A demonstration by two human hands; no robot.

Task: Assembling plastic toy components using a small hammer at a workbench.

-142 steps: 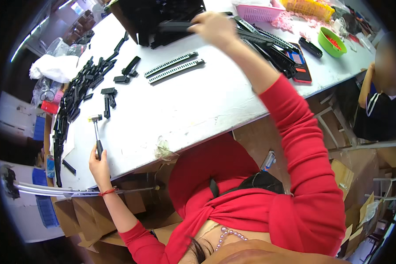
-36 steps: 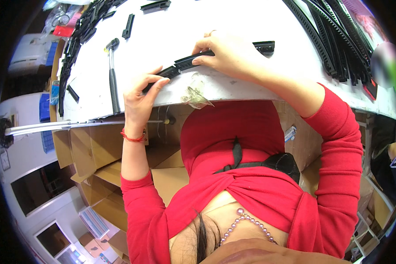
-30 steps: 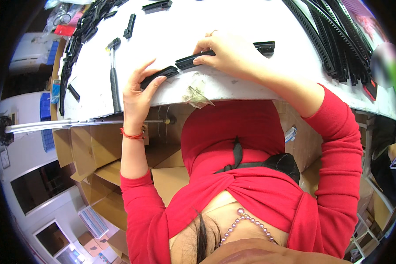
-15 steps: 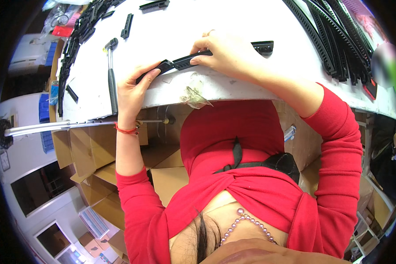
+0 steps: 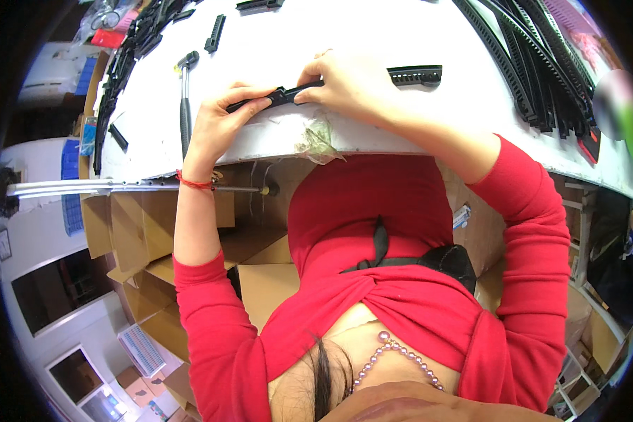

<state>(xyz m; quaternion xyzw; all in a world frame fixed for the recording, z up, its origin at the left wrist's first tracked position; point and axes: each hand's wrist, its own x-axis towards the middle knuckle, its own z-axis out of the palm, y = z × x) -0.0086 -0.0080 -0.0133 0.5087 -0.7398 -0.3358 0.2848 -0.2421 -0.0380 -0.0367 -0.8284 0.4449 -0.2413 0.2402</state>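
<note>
My left hand (image 5: 225, 121) pinches a short black plastic end piece (image 5: 280, 96) between thumb and fingers, over the near edge of the white table. My right hand (image 5: 337, 83) is closed on a long black slotted plastic strip (image 5: 416, 75), whose far end sticks out to the right past my wrist. The strip's left end meets the end piece between my two hands. I cannot tell whether they are locked together. The strip's middle is hidden under my right hand.
A hammer (image 5: 185, 105) with a dark handle lies left of my left hand. Long black strips (image 5: 524, 67) are stacked at right, and many short black pieces (image 5: 130, 63) are heaped at left. Crumpled clear plastic (image 5: 318, 141) hangs on the table's front edge. Cardboard boxes (image 5: 137, 232) stand below.
My left hand has moved slightly up and to the right with the end piece. My right hand has shifted left with the strip, and the two parts now line up more closely.
</note>
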